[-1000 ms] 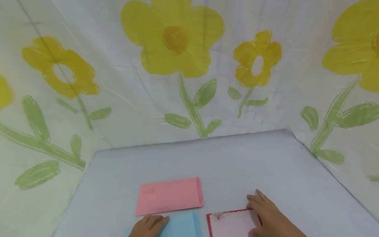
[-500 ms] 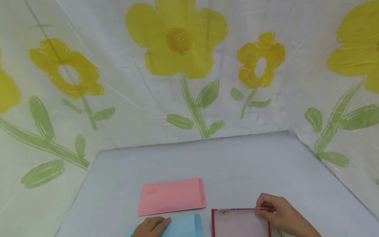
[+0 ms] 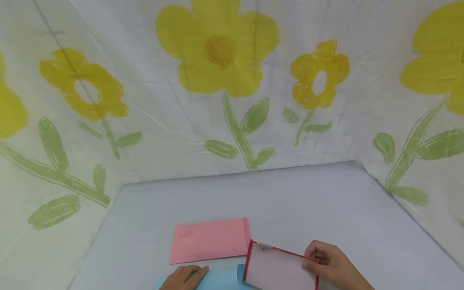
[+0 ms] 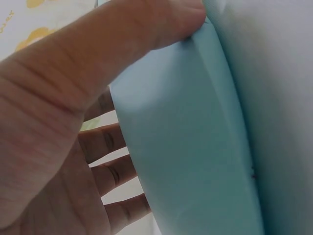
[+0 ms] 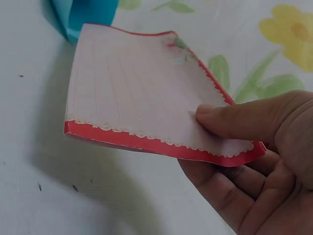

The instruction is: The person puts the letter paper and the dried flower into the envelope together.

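Observation:
A light blue envelope (image 3: pixel 222 278) lies at the table's front, its right end spread apart and facing the paper. My left hand (image 3: pixel 184 278) grips its left part, the thumb (image 4: pixel 146 24) on top and the fingers behind in the left wrist view. Pinched at one corner by my right hand (image 3: pixel 330 264) is a lined letter sheet (image 3: pixel 279 266) with a red, lace-edged border. Its far end is raised off the table and overlaps the envelope's open end in the head view. From the right wrist view, the sheet (image 5: pixel 132 93) bends slightly; whether it enters the envelope (image 5: pixel 90 14) cannot be told.
A pink envelope (image 3: pixel 210 240) lies flat just behind the blue one. The pale table (image 3: pixel 308 201) stretches back to a white curtain (image 3: pixel 163 133) printed with yellow flowers, which also hangs along both sides.
My right hand has picked the letter sheet up off the table, tilted it and moved it left to the blue envelope. My left hand stays put while the envelope's end has spread wider.

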Motion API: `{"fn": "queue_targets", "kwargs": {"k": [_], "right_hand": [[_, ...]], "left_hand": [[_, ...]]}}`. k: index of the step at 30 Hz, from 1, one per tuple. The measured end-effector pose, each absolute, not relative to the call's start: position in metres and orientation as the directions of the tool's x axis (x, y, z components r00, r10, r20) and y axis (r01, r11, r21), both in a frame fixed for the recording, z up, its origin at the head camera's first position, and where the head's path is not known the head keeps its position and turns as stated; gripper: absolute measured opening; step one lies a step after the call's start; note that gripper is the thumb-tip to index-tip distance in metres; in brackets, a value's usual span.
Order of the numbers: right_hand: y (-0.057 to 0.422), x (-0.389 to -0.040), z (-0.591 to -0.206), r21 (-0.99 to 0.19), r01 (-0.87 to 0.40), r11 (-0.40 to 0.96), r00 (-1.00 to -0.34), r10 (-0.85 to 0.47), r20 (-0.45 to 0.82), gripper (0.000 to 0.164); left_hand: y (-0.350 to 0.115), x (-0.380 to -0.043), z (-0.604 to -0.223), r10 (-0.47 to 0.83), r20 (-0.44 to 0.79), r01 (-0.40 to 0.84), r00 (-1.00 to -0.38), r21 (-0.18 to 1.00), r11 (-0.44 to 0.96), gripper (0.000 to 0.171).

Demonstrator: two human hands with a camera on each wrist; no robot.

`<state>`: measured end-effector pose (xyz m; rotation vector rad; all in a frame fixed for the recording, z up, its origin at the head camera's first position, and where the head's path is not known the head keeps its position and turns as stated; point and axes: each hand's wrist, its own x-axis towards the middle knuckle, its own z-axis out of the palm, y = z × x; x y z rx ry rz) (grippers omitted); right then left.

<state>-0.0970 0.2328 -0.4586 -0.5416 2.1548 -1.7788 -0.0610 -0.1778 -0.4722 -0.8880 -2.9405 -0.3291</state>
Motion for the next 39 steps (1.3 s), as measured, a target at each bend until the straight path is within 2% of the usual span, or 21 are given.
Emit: {"fn": "queue_targets", "kwargs": {"k": [6, 10, 15, 19, 21, 28, 34, 39], "right_hand": [[0.229, -0.093, -0.465, -0.984, -0.058, 0.171, -0.853, -0.521, -0.040, 0.016], [0.223, -0.092, -0.471, -0.994, -0.016, 0.107, -0.825, -0.563, -0.047, 0.026], [0.213, -0.094, -0.478, -0.998, -0.061, -0.001, -0.769, -0.638, 0.048, 0.026], [0.210, -0.097, -0.480, -0.999, -0.010, -0.051, -0.726, -0.686, 0.042, 0.027], [0.210, -0.098, -0.480, -0.998, -0.013, -0.055, -0.713, -0.700, 0.047, 0.027], [0.218, -0.100, -0.478, -0.996, -0.008, -0.088, -0.668, -0.741, 0.071, 0.026], [0.219, -0.101, -0.480, -0.996, 0.014, -0.093, -0.664, -0.745, 0.060, 0.026], [0.218, -0.103, -0.482, -0.997, 0.007, -0.075, -0.660, -0.749, 0.051, 0.026]], "left_hand": [[-0.172, -0.059, -0.475, 0.501, 0.085, 0.507, -0.861, 0.229, 0.831, 0.076], [-0.169, -0.058, -0.476, 0.474, 0.066, 0.477, -0.878, 0.211, 0.853, 0.079], [-0.172, -0.057, -0.483, 0.496, 0.159, 0.516, -0.854, 0.127, 0.847, 0.076], [-0.174, -0.057, -0.488, 0.500, 0.278, 0.536, -0.820, 0.070, 0.841, 0.071], [-0.173, -0.056, -0.487, 0.499, 0.287, 0.537, -0.818, 0.067, 0.841, 0.071], [-0.170, -0.049, -0.480, 0.455, 0.177, 0.478, -0.873, 0.119, 0.870, 0.082], [-0.171, -0.051, -0.483, 0.505, 0.231, 0.533, -0.832, 0.080, 0.842, 0.075], [-0.171, -0.048, -0.479, 0.486, 0.102, 0.497, -0.868, 0.184, 0.848, 0.076]]}}
